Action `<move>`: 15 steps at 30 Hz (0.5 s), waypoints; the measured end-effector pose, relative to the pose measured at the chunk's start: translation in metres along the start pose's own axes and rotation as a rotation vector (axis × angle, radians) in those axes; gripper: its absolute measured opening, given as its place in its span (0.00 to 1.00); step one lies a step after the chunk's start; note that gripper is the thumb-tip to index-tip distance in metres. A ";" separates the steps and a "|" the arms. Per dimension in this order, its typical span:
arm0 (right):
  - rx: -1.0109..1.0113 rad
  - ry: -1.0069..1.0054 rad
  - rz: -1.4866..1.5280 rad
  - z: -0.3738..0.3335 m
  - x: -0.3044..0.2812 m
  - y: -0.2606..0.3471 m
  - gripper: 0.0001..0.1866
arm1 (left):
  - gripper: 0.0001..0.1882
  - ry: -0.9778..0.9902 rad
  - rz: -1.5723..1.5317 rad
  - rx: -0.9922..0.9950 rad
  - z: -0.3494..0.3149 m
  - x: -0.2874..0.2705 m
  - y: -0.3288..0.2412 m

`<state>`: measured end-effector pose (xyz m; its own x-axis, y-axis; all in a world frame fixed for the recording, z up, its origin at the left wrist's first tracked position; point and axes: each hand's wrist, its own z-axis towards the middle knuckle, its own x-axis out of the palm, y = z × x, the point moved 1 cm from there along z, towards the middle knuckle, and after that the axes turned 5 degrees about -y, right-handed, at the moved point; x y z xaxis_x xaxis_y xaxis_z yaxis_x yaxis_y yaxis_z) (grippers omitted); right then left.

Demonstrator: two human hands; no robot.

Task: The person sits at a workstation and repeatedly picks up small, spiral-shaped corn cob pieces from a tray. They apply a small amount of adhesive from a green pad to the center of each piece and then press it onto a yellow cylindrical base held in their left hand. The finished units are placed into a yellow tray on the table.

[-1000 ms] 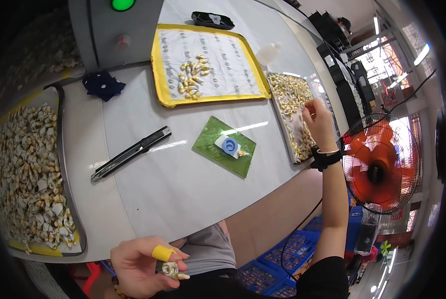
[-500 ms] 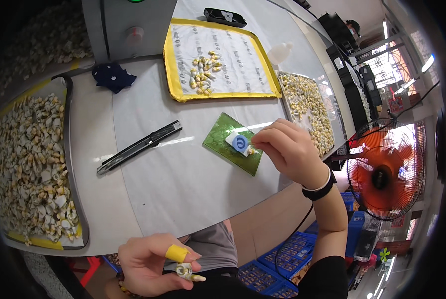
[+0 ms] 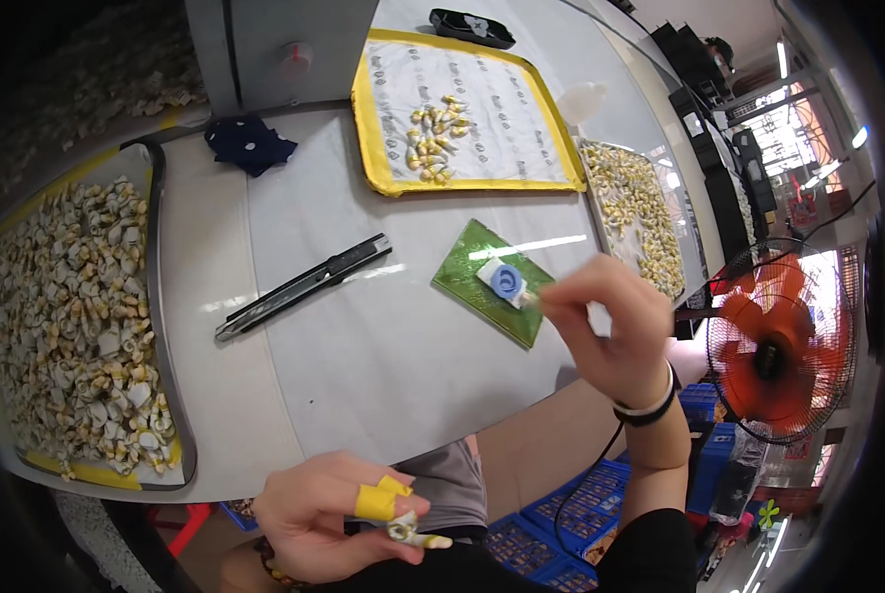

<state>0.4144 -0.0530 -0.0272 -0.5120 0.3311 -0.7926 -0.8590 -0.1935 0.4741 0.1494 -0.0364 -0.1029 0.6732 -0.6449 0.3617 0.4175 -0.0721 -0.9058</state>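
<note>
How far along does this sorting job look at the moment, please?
Done: a small heap of pieces lies on the yellow-edged tray. In hand: the left hand, with yellow tape on one finger, holds a small pale piece, and the right hand is raised over the green pad. Left: the left tray and the right tray are each full of pieces.

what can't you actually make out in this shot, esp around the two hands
- Head view: right hand is motion-blurred; whether its fingertips pinch anything cannot be told.
- Head view: small pale piece in the left hand is partly covered by the fingers and yellow finger tape; its shape is unclear.
- Head view: left tray is cut off by the dark fisheye rim.
</note>
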 end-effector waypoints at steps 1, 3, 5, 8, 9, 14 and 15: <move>0.040 -0.069 0.170 -0.008 -0.002 0.008 0.08 | 0.19 -0.032 0.038 -0.025 0.000 0.003 -0.004; 0.064 -0.041 0.538 -0.021 -0.003 0.033 0.10 | 0.17 0.069 0.104 0.018 0.006 0.003 -0.005; -0.083 0.117 0.643 -0.024 0.009 0.048 0.12 | 0.16 0.110 0.232 0.101 0.010 0.003 -0.009; -0.104 0.055 0.764 -0.035 0.026 0.057 0.12 | 0.17 0.085 0.282 0.126 0.011 0.008 -0.008; -0.090 0.039 0.768 -0.037 0.026 0.058 0.12 | 0.17 0.091 0.293 0.130 0.012 0.010 -0.009; -0.101 0.061 0.762 -0.040 0.031 0.055 0.12 | 0.17 0.000 0.358 0.135 0.012 0.017 -0.014; -0.117 0.053 0.777 -0.040 0.031 0.056 0.11 | 0.17 0.090 0.376 0.152 0.013 0.015 -0.013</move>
<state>0.3501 -0.0904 -0.0410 -0.9631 0.0172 -0.2687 -0.2476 -0.4482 0.8589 0.1621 -0.0352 -0.0825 0.7428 -0.6694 -0.0149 0.2430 0.2902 -0.9256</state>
